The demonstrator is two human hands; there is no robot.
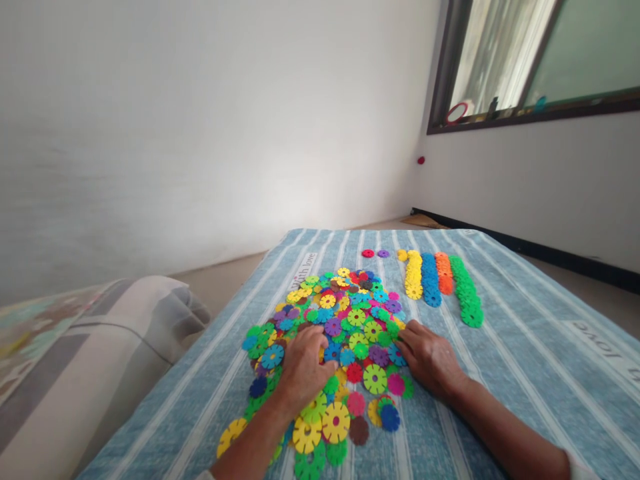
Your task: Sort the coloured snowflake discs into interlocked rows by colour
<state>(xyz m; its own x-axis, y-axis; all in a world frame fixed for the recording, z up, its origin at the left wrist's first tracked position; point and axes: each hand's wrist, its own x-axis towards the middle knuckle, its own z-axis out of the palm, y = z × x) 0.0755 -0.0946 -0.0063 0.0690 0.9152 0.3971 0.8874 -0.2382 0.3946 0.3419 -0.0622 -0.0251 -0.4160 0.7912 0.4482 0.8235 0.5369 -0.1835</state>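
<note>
A loose heap of notched plastic discs [357,317] in many colours lies on the striped cloth. My left hand [306,363] rests over the left middle of the heap, its thumb held apart from the bent fingers. Some discs are hidden beneath it. At the heap's right edge is my right hand [433,357], its fingers curled and close together against the discs. Whatever those fingers hold, if anything, is hidden. A blue disc [397,355] lies right by them. Nearer me, a large yellow disc [336,422] and a brown disc [359,431] lie between my forearms.
Beyond my right hand, overlapping discs form a yellow row [413,275], a blue row [431,280], an orange row [444,272] and a green row [466,293]. A red disc [368,253] and a purple disc [383,253] lie apart near the far edge. Folded bedding [125,333] is at left.
</note>
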